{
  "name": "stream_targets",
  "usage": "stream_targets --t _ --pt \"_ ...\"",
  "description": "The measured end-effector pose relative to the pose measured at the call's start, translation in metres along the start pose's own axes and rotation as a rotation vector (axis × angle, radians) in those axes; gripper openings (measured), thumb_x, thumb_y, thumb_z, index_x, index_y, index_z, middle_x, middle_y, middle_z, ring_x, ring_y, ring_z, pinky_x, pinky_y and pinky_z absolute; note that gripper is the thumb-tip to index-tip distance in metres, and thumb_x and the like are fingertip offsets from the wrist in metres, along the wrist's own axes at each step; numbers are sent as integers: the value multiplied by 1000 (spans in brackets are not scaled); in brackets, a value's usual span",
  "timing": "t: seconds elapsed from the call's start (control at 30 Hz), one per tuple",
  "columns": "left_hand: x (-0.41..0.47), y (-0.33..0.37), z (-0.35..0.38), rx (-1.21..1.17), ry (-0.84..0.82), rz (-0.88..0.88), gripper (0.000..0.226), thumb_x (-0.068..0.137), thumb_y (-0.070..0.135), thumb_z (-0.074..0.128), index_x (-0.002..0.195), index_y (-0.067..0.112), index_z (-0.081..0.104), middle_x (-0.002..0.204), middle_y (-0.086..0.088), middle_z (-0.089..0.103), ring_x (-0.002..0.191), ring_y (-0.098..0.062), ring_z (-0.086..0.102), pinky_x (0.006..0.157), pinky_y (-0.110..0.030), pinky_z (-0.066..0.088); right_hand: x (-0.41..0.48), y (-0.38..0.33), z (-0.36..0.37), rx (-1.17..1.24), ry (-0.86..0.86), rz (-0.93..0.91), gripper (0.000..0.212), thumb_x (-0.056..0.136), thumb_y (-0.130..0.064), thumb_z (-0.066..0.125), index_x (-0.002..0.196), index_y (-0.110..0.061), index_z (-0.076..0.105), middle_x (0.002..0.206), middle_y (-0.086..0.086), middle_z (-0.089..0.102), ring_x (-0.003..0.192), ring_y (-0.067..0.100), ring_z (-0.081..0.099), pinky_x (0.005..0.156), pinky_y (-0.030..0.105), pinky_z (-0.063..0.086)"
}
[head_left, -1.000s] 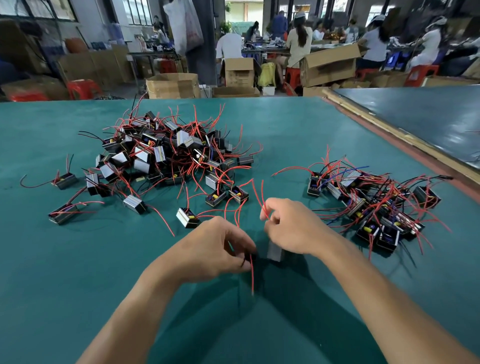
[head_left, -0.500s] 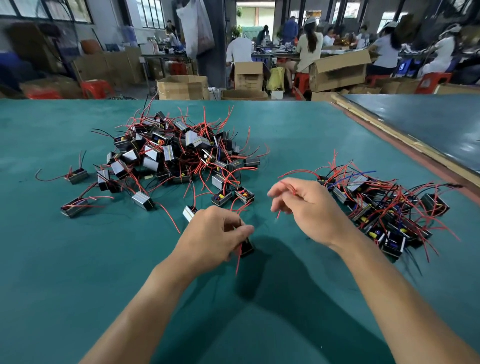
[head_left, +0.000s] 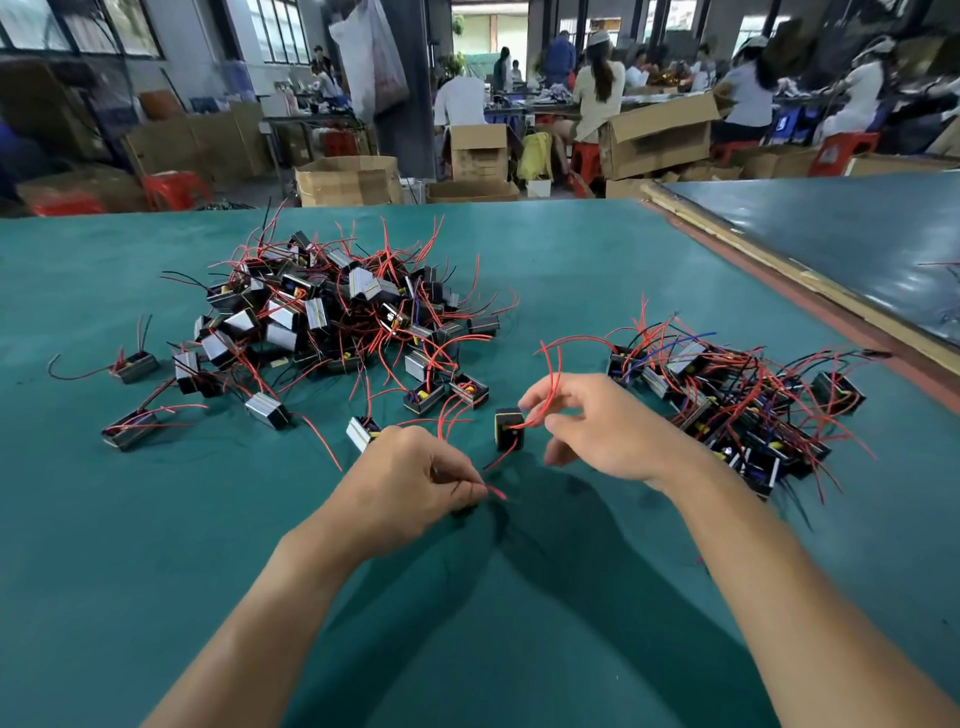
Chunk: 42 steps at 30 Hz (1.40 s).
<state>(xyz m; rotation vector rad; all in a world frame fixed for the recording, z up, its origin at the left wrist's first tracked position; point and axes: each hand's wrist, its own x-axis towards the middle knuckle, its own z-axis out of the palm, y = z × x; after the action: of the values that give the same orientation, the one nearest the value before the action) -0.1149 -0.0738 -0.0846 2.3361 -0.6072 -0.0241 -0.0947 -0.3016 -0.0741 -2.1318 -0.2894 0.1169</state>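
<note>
Head view: one person, two bare forearms reaching in from the lower edge over a green worktop.

- Left hand: low and near the middle, back of the hand up, knuckles bent, wrist angled inward to the right.
- Right hand: slightly higher and farther out, back of the hand up, wrist turned inward to the left, a gap between the two hands.
- Small box: black, squarish, with a yellow spot where its red leads came out. It sat between the two hands, just left of the right fingertips. Whether it touched the worktop could not be told.
- Left fingers: clenched, thumb and forefinger pinching a short red wire whose tip stuck out to the right.
- Right fingers: thumb and forefinger pinching a long red wire close to the box, its free part arching up and back; the other fingers loosely bent.
- Left heap: many like boxes with red and black leads, far left of the hands.
- Right heap: more of the same, just beyond the right wrist.
</note>
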Motion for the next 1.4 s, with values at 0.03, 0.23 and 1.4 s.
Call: stream_targets --t 0.03,0.23,1.4 --pt "0 -2 0 4 36 -19 10 82 24 78 74 19 78 54 8 61 46 -8 46 51 -23 42 2 3 1 -43 14 3 28 96 -4 50 96 -29 62 98 -3 66 62 10 70 75 34 59" --pt "-1 -3 -3 27 129 -97 28 81 29 79 58 16 69 41 10 53 38 -8 34 40 -16 28 7 9 15 -271 37 -106 48 87 -17 71 124 -46 59 120 -12 56 76 9 64 83 29 49" --pt "-6 14 -3 40 -1 -85 15 72 26 85 83 26 74 67 14 72 58 3 61 61 -14 46 7 4 15 -364 82 -108 19 90 -29 68 71 -28 72 63 -23 65 63 -5 58 62 11 39"
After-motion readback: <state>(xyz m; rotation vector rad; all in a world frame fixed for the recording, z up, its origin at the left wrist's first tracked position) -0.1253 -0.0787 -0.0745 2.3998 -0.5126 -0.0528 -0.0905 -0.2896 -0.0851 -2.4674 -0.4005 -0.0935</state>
